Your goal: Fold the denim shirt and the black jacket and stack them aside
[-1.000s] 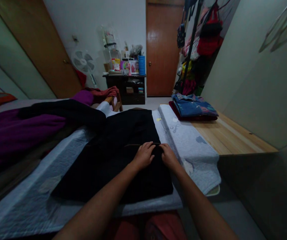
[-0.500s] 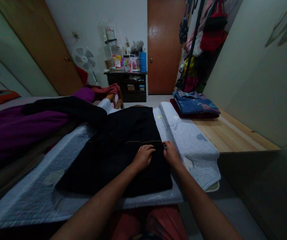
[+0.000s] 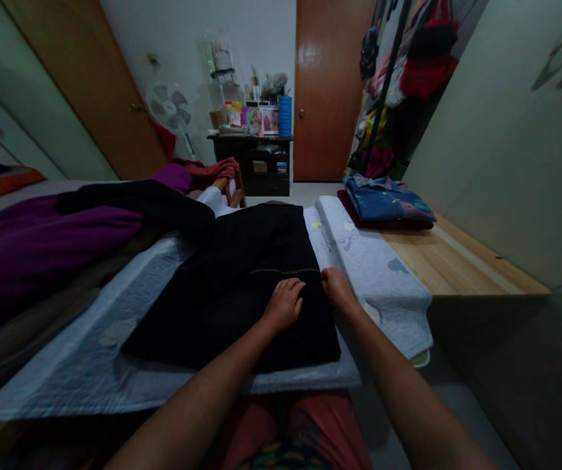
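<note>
A black garment (image 3: 232,294) lies spread on a pale patterned quilted cover (image 3: 383,274). A thin brownish line crosses its right half. My left hand (image 3: 285,303) rests on the black cloth just below that line, palm down, fingers lightly bent and holding nothing. At the garment's right edge, by the end of the line, my right hand (image 3: 337,286) has its fingers closed on the cloth; the fingertips are partly hidden.
Purple and black clothes (image 3: 94,228) lie heaped at the left. A folded blue denim garment (image 3: 388,199) sits on a dark red one at the right, beside a wooden board (image 3: 481,261). Farther back stand a fan (image 3: 169,108) and a dark cabinet (image 3: 251,166).
The view has shifted slightly, so the scene sits a little higher and to the right. My right hand's fingers look more closed on the garment's edge. The black garment lies much as before.
</note>
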A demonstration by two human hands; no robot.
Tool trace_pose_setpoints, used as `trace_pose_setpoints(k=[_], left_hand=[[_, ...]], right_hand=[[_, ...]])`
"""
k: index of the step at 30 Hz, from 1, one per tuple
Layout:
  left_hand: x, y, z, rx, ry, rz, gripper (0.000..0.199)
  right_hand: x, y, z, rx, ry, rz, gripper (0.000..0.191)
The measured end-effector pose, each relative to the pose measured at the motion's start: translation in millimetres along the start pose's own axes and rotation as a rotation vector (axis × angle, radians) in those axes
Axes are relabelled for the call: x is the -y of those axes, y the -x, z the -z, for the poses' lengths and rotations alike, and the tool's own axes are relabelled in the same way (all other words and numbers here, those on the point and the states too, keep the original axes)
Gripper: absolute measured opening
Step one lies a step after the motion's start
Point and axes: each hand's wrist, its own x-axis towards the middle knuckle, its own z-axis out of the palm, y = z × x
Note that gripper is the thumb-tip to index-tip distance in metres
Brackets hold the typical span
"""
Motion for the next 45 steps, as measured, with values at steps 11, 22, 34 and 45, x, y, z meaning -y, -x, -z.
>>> trace_pose_setpoints(k=[11, 22, 34, 45], left_hand=[[-1, 2, 0.7, -0.015, -0.004, -0.009, 0.04], [0, 1, 0.4, -0.032, 0.005, -0.029, 0.037], [0, 1, 5.6, -0.034, 0.095, 0.026, 0.034], [-46, 54, 21.9, 0.237, 0.062, 0.123, 0.052]], right_hand=[[7, 6, -10, -0.101, 0.043, -0.071, 0.035], [4, 9, -5, -0.068, 0.008, -0.121, 0.03], [18, -20, -8, -0.008, -0.086, -0.29, 0.035], [38, 23, -24, -0.19, 0.204, 0.077, 0.044]])
